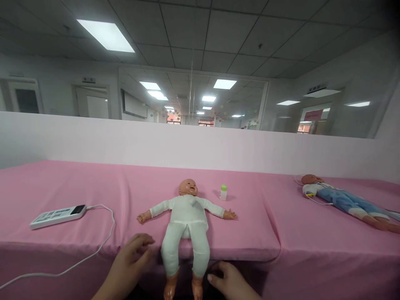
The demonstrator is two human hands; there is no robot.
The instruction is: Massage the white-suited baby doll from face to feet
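A baby doll (pixel 188 212) in white clothes lies on its back on the pink cloth, arms spread, with its bare feet hanging past the front edge. My left hand (pixel 131 260) is beside the doll's leg on the left, thumb and fingers curved and apart, nothing in it. To the right of the doll's lower leg, my right hand (pixel 229 279) is just past the cloth's front edge. Its fingers are loosely bent with a gap to the thumb, and no held thing shows. Neither hand appears to touch the doll.
A small bottle with a green cap (pixel 223 193) stands right of the doll's head. On the left lies a white handheld device (pixel 58 216) with a white cable (pixel 106 237) trailing off the front. Another doll (pixel 343 200) in blue trousers lies far right. Behind is a low white wall (pixel 156 143).
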